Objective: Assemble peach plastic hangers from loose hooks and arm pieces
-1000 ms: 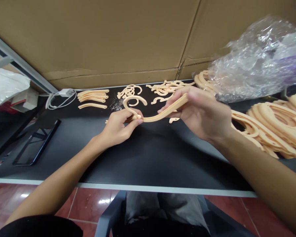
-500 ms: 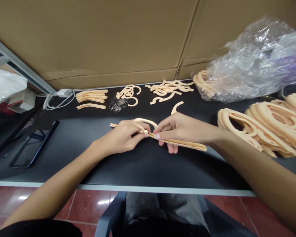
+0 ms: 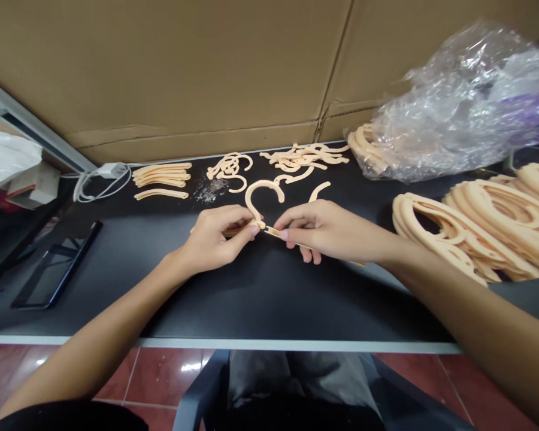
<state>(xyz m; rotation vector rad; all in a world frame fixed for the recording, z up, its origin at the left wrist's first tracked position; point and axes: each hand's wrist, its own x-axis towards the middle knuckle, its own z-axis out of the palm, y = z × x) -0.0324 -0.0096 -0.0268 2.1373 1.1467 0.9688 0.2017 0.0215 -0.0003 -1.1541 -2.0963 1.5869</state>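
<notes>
A cream plastic hanger hook (image 3: 250, 197) stands upright between my hands, its curl opening to the right. My left hand (image 3: 218, 236) pinches the base of the hook, along with a cream strip (image 3: 240, 230) mostly hidden behind the fingers. My right hand (image 3: 318, 230) is closed on a cream hanger arm (image 3: 273, 231), whose near end meets or almost meets the hook's base. Its far end is largely covered by the right hand. Just beyond the right hand lies a loose curved cream piece (image 3: 318, 191) on the black table (image 3: 251, 305).
Behind lie cream strips (image 3: 161, 175), a pile of hooks (image 3: 229, 166) and a pile of curved pieces (image 3: 300, 157). Stacked hangers (image 3: 489, 221) are at right, below a clear plastic bag (image 3: 449, 108). A phone (image 3: 58, 266) and a white cable (image 3: 101, 185) are at left.
The hook has swung from lying over nearly flat to standing upright. The arm in my right hand has turned, so its far end now hides behind that hand.
</notes>
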